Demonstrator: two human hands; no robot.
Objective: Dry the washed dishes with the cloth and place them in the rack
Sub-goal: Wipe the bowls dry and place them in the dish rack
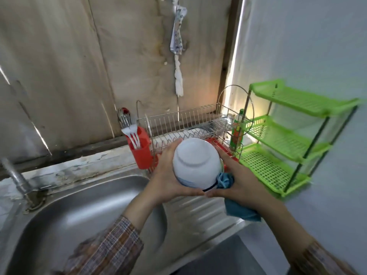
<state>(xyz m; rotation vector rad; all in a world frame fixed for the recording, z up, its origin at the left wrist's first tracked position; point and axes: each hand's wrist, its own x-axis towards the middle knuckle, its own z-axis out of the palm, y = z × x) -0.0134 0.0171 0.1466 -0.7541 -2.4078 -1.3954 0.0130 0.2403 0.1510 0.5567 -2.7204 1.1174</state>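
Observation:
A white bowl (195, 162) with a dark blue rim is held upside down, base toward me, above the sink's drainboard. My left hand (165, 175) grips its left side. My right hand (238, 179) holds its right side together with a blue cloth (241, 210), which bunches at the bowl's rim and hangs below my palm. Just behind the bowl stands a wire dish rack (190, 122) on a red tray, with a white plate lying in its lower tier.
A red cutlery holder (142, 149) with spoons and forks hangs at the rack's left end. A green bottle (237, 130) stands at its right end. A green three-tier plastic shelf (282, 139) stands right. The steel sink basin (83, 211) and tap (17, 177) lie left.

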